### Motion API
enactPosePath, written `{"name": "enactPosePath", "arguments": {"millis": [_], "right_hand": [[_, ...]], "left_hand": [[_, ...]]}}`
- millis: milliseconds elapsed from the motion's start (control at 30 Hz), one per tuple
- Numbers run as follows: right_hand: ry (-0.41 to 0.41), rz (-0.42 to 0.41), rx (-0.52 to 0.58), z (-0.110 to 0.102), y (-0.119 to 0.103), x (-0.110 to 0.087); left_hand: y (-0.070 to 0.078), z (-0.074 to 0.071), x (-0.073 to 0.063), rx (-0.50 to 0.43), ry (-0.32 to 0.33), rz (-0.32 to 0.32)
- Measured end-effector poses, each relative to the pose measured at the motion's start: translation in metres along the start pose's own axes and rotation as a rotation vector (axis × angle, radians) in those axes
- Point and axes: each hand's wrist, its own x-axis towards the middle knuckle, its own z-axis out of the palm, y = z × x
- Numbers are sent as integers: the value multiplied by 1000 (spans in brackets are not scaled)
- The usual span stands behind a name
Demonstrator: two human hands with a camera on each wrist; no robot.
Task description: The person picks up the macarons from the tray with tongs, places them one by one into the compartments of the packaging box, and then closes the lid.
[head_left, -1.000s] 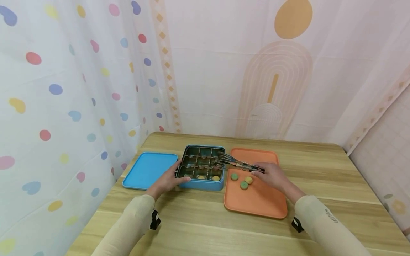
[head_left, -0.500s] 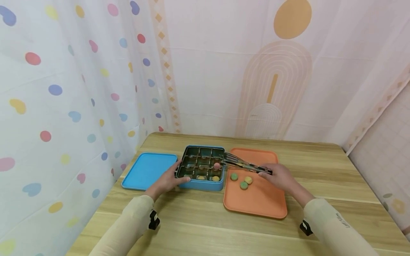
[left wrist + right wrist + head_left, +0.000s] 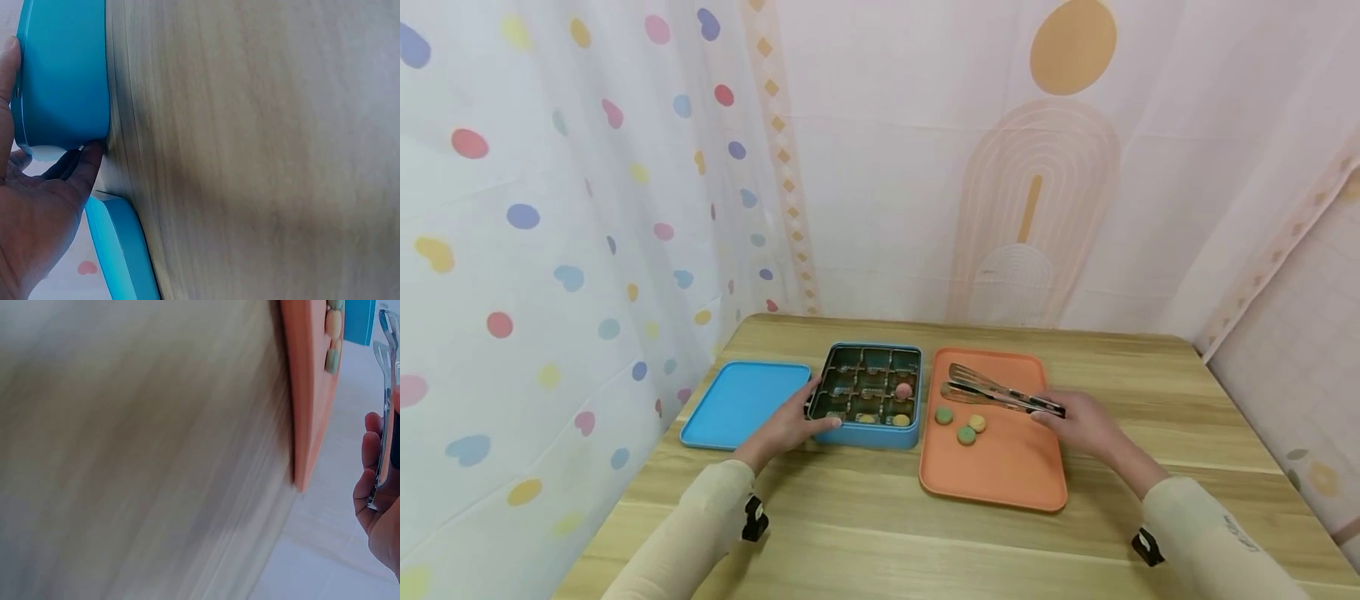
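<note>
My left hand grips the front left corner of a blue box, thumb at the front rim and fingers along its side. Inside, a clear divided insert holds a pink macaron in the middle row's right compartment. Yellow macarons sit in the front row. Over an orange tray, my right hand holds metal tongs by their dark handles. The tongs' ends are spread apart with nothing between them. On the tray lie two green macarons and a yellow macaron, near the left edge.
A blue lid lies flat left of the box. Box, lid and tray stand on a wooden table. A patterned curtain hangs behind the table and along its left side.
The tongs have let go of the pink macaron, which now rests in the box. My right hand has drawn the tongs right, back over the tray. The left hand stays on the box.
</note>
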Motion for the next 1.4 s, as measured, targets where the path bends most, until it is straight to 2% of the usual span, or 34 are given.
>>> {"name": "enactPosePath", "arguments": {"millis": [167,400,533,800,1033,1400], "right_hand": [[-8,16,8,-6,6,-9],[17,-13,-26,-12,11,-20],[6,8,-29,-14,14,-25],[24,-50,-76,-15,25,-32],[21,-34,-103,-15,33,-39],[12,-54,-126,-15,37,-44]], "left_hand": [[-3,0,-1,3,7,-5],[-8,-1,0,8,15,-6],[-9,-2,0,10,13,-9],[-6,-2,-1,-13,-13,-24],[-4,0,0,-5,-16,-13],[-3,1,2,-9,-12,-12]]}}
